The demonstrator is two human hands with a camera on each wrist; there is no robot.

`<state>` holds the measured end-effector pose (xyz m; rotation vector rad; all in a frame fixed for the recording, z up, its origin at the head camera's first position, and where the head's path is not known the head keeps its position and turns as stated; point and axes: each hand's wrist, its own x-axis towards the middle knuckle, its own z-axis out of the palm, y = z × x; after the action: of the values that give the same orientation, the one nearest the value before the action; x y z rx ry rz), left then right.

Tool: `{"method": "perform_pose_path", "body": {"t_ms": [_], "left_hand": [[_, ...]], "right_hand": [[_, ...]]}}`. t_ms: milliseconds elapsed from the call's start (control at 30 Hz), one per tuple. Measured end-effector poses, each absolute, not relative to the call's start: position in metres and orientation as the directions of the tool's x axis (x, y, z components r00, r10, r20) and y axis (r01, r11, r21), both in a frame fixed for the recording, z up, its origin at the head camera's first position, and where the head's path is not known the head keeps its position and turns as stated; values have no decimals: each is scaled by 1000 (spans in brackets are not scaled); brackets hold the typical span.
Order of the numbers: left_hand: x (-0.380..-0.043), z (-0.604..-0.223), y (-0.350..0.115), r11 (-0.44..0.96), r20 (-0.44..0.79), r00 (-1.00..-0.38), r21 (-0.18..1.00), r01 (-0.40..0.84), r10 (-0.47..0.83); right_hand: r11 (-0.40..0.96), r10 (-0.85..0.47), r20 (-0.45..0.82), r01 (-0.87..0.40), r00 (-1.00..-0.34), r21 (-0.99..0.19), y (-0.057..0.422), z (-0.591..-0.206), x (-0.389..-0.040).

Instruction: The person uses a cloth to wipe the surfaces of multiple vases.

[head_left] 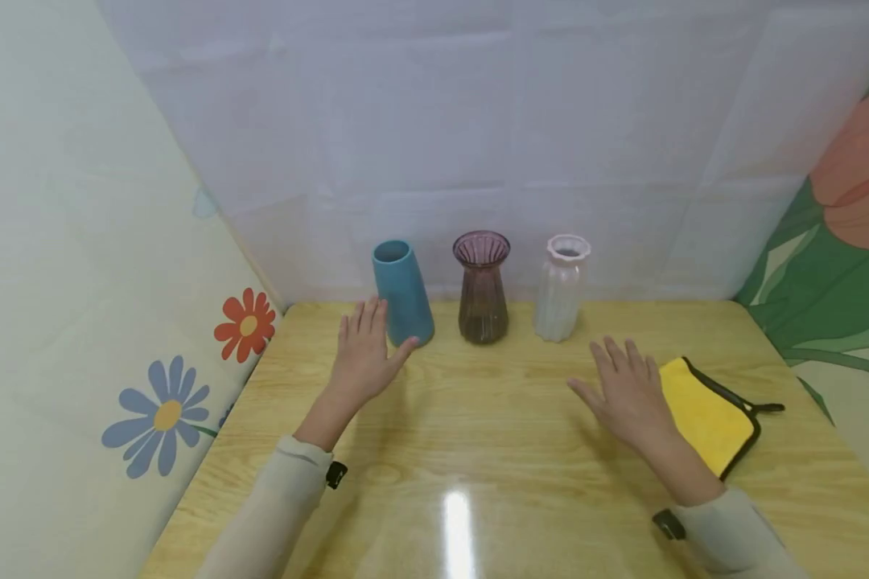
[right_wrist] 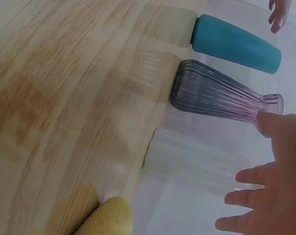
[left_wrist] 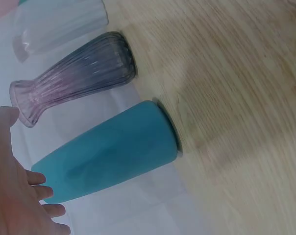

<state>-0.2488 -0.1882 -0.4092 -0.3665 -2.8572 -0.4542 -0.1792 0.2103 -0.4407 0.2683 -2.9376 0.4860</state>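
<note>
Three vases stand upright in a row at the back of the wooden table. A teal vase (head_left: 404, 297) is on the left, a purple ribbed glass vase (head_left: 483, 293) in the middle, and a white vase with a scalloped rim (head_left: 559, 291) on the right. My left hand (head_left: 365, 354), fingers spread and holding nothing, is nearest the teal vase and overlaps it in the head view. Spread and empty too, my right hand (head_left: 628, 394) hovers in front of the white vase, beside a folded yellow cloth (head_left: 710, 414) with dark edging.
The wooden table (head_left: 478, 434) meets a pale cloth backdrop (head_left: 420, 121) right behind the vases. A flower-printed panel (head_left: 58, 281) borders the left side, and another printed panel (head_left: 847, 305) borders the right.
</note>
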Motion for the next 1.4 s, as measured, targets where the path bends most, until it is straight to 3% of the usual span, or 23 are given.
{"method": "perform_pose_path", "body": {"t_ms": [1400], "left_hand": [[-299,-398,-218,892,239,-960,388,232,145]], "right_hand": [[908,-84,139,-133,-987,-398,268,-452,-161]]}}
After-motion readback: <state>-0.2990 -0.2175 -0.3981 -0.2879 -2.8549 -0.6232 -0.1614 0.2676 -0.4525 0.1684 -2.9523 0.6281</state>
